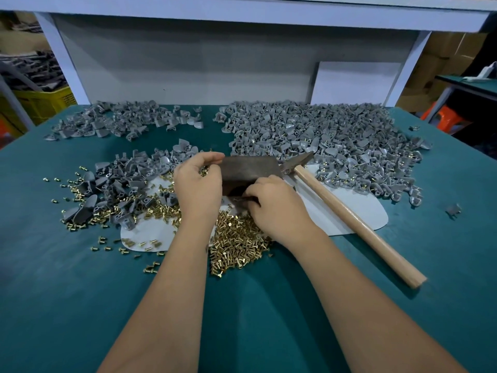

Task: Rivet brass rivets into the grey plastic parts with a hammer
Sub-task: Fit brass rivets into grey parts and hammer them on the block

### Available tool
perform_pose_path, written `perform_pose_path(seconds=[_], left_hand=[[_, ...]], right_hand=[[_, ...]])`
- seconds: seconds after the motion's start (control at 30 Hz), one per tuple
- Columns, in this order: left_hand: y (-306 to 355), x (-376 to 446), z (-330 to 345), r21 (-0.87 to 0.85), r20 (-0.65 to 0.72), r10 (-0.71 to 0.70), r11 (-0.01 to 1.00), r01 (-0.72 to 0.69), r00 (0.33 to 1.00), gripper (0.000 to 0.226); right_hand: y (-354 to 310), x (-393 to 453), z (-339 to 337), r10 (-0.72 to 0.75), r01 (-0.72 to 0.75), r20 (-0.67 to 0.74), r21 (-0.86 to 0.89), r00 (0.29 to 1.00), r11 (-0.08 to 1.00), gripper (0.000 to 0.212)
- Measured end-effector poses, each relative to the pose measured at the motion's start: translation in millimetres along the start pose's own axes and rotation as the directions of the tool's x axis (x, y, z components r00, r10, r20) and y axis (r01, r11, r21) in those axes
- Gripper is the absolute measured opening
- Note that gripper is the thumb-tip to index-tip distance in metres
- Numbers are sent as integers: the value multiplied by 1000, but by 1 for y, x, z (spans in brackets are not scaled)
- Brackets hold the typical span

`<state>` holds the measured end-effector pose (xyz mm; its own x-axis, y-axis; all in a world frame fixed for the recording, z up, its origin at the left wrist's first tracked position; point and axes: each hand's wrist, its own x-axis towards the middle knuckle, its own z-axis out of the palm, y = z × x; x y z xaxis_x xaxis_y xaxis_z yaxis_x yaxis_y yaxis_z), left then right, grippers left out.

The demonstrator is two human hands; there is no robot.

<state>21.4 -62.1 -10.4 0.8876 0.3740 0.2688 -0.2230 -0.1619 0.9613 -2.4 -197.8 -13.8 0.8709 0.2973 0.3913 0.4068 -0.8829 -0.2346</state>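
Observation:
A dark metal block [250, 168] sits mid-table. My left hand [199, 184] is at the block's left edge, its curled fingers holding brass rivets [204, 172]. My right hand [274, 205] is at the block's near edge and pinches a small grey plastic part [242, 199], which is mostly hidden by the fingers. The hammer [357, 222] lies untouched to the right of the block, head against it and wooden handle pointing toward the near right. A heap of loose brass rivets [236, 243] lies just below my hands.
Bare grey parts [126, 184] mixed with rivets lie at the left, with another pile [121, 122] behind. A large heap of grey parts with rivets [336, 141] fills the back right. White sheets [349, 208] lie on the green table [269, 305].

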Motion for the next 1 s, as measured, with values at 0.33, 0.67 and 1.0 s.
perform_pose_path(seconds=[0.33,0.67,1.0], left_hand=[[18,-14,1,-315,369,152,949,-31,917,25],[19,-13,-2,-460,438,156,885,72,885,17],[21,-15,-3,-475,460,167,876,83,872,18]], right_hand=[[2,4,-23,394,-64,49,998,918,25,18],[-3,2,-23,316,-1,53,986,947,-164,17],[-2,1,-23,362,-21,28,999,932,-24,22]])
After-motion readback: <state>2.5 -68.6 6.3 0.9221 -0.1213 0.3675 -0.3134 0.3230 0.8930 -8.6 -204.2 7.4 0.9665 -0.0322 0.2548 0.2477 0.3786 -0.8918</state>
